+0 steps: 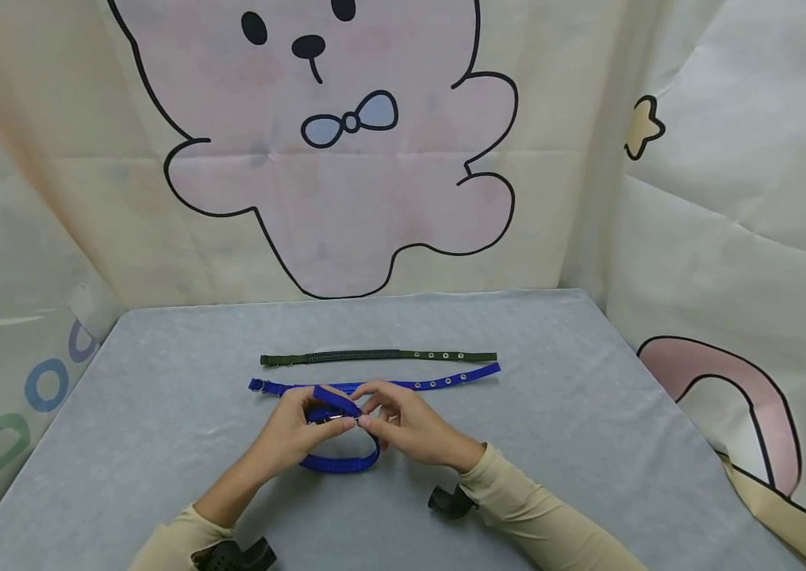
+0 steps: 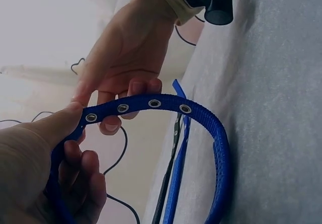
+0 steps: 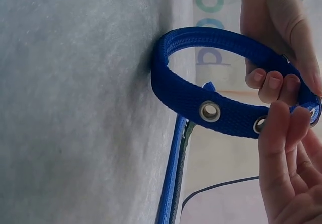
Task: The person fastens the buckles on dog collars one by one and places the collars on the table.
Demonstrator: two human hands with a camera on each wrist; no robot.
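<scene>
Between the side edges of the worktop [image 1: 553, 381], my left hand [image 1: 301, 427] and right hand [image 1: 410, 422] both pinch closed on the looped blue strap [image 1: 342, 465], likely light and supple, best held beside the buckle [image 1: 335, 416] and holes [image 3: 209, 111].

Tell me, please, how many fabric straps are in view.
3: a dark green fabric strap lying farthest back, an outstretched blue fabric strap in front, and a looped blue fabric strap in both hands.
</scene>
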